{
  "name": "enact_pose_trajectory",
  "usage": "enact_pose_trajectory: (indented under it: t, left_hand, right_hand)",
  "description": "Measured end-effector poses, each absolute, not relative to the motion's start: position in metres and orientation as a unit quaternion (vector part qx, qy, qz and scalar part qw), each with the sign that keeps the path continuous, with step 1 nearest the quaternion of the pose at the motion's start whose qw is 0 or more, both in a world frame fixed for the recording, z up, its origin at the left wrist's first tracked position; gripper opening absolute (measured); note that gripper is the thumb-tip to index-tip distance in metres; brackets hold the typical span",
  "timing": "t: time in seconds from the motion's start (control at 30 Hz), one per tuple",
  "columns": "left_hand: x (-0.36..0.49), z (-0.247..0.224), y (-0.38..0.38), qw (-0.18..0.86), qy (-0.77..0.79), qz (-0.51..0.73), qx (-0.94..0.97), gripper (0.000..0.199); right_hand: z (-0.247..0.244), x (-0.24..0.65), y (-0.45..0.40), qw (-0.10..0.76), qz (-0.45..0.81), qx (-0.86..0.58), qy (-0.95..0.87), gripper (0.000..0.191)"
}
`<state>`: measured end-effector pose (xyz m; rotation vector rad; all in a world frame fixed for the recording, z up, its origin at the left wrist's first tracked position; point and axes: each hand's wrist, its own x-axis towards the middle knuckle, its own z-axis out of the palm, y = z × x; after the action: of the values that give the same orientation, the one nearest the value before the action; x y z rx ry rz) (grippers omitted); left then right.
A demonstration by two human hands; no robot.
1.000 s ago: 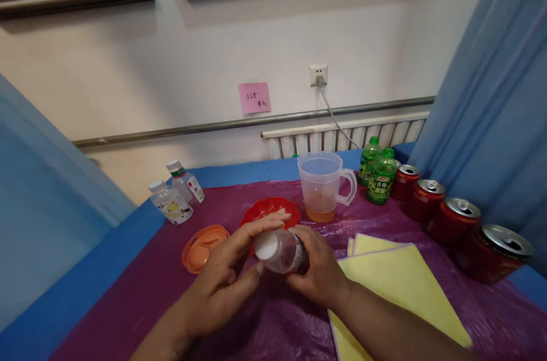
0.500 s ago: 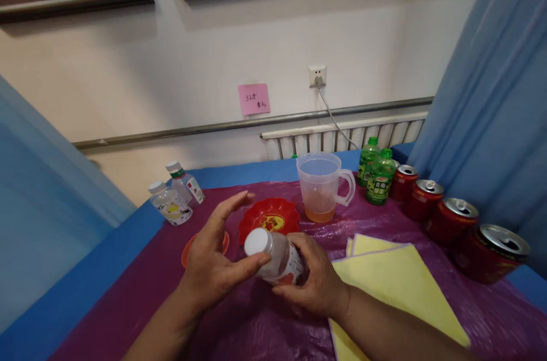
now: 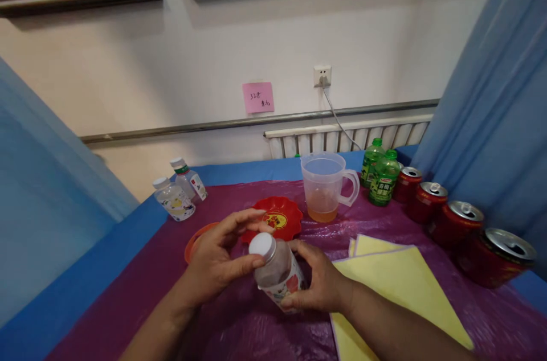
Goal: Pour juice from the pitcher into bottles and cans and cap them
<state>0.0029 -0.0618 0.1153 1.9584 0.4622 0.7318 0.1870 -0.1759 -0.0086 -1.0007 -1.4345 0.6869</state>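
Observation:
A clear bottle (image 3: 282,275) with a white cap (image 3: 262,246) and a fruit-patterned label leans toward the left, low in the middle of the view. My right hand (image 3: 322,281) is wrapped round its right side. Beside the cap is my left hand (image 3: 222,253), its thumb at the cap's edge and its fingers spread apart behind it. Just beyond the hands lies a red scalloped dish (image 3: 284,218). An orange dish (image 3: 192,244) is partly hidden by my left hand. The clear jug (image 3: 323,190), with some amber liquid at its bottom, stands behind and to the right.
Two capped bottles, one yellow-patterned (image 3: 176,201) and one green-banded (image 3: 190,181), stand back left. Yellow cloths (image 3: 397,287) lie at the right on the purple sheet (image 3: 141,287). Two green bottles (image 3: 383,179) and several red cans (image 3: 455,224) line the right side.
The bottle has come lower and more upright in my right hand. My left hand has moved toward the cap, its fingers now less widely spread. The view has shifted slightly.

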Motion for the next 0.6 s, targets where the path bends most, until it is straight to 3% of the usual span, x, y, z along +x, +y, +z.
enact_pose_trajectory:
  t: [0.07,0.13,0.27,0.33,0.4,0.47,0.6]
  left_hand:
    - [0.003,0.108,-0.066,0.495,0.183,0.285,0.800,0.087]
    - [0.002,0.099,-0.075,0.485,0.187,0.256,0.815,0.096]
    - [-0.003,0.085,-0.094,0.427,0.228,0.238,0.842,0.061]
    - [-0.014,0.086,-0.092,0.409,0.252,0.267,0.835,0.055]
    - [-0.034,0.093,-0.073,0.407,0.294,0.301,0.811,0.051]
    - [-0.061,0.103,-0.037,0.384,0.370,0.350,0.770,0.056]
    - [-0.118,0.115,0.054,0.214,0.518,0.395,0.728,0.067]
  right_hand:
    - [-0.008,0.188,-0.176,0.598,0.299,-0.418,-0.615,0.071]
    - [-0.006,0.188,-0.176,0.600,0.295,-0.417,-0.615,0.072]
    - [-0.011,0.184,-0.179,0.571,0.283,-0.434,-0.637,0.075]
    - [-0.019,0.183,-0.180,0.573,0.285,-0.431,-0.636,0.085]
    - [-0.027,0.183,-0.180,0.588,0.272,-0.435,-0.626,0.085]
    - [-0.033,0.185,-0.180,0.599,0.254,-0.446,-0.614,0.071]
    - [-0.036,0.187,-0.177,0.607,0.235,-0.473,-0.594,0.053]
